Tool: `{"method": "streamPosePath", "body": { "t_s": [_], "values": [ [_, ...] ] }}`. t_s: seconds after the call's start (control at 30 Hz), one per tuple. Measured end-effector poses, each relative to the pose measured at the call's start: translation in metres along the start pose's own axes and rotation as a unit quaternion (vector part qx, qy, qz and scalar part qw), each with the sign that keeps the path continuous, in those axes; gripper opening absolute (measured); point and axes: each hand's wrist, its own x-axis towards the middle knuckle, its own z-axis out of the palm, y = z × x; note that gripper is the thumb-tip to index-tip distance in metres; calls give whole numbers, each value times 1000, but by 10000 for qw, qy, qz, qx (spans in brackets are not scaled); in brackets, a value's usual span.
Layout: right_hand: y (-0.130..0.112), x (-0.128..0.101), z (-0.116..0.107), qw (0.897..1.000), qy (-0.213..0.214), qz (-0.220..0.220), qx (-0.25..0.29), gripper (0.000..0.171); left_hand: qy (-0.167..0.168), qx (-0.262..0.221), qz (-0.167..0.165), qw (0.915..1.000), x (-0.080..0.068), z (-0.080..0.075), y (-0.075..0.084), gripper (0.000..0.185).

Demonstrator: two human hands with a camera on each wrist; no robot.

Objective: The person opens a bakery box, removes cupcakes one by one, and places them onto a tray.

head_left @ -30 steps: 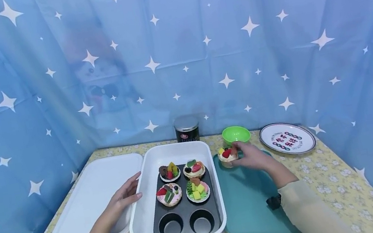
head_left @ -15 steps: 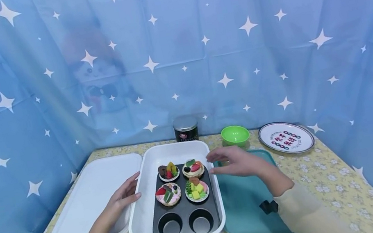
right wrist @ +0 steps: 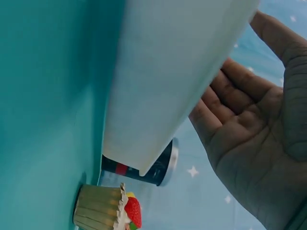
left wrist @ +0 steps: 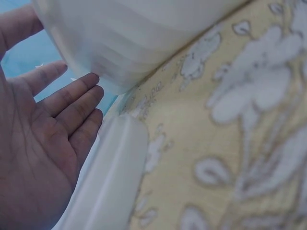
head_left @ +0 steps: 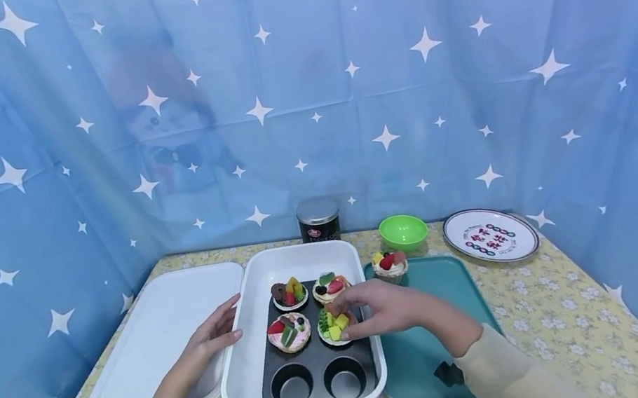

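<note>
A white tub [head_left: 241, 376] holds a black muffin tin [head_left: 318, 377] with four decorated cupcakes in its back cups. My right hand [head_left: 347, 321] reaches over the tub's right wall, fingers spread over the front-right cupcake [head_left: 331, 330] with yellow and green topping. The right wrist view shows that right hand [right wrist: 249, 124] with palm bare and fingers fairly straight behind the tub wall [right wrist: 168, 72]. A strawberry cupcake [head_left: 390, 265] stands alone on the teal tray [head_left: 436, 320]. My left hand [head_left: 232, 321] rests flat on the white lid [head_left: 151, 335], touching the tub's left wall [left wrist: 120, 38].
A dark tin can [head_left: 319, 220], a green bowl [head_left: 403, 230] and a patterned plate [head_left: 490, 235] stand along the back of the flowered tablecloth [head_left: 571, 318]. Blue star curtains close in the table on three sides. The tin's two front cups are unfilled.
My right hand let go of the strawberry cupcake on the teal tray, then moved left over the tub wall onto the front-right cupcake. The left hand stayed put.
</note>
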Motion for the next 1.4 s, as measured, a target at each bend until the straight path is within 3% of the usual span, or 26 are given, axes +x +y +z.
{"method": "streamPosePath", "body": {
  "t_s": [0.2,0.77,1.2,1.4],
  "values": [
    [0,-3,3,9999,66,37,-71,46,44,-8,-153,9999,-1,3,0,67],
    [3,-7,-2,9996,123,173,-202,35,-13,-1,-134,9999,1,6,1,68],
    [-2,-2,5,9955,-52,691,-650,68,-9,-57,-120,9999,4,1,0,67],
    [-2,7,17,9887,167,705,-1313,73,1,-78,-95,9999,3,0,-1,68]
  ]
}}
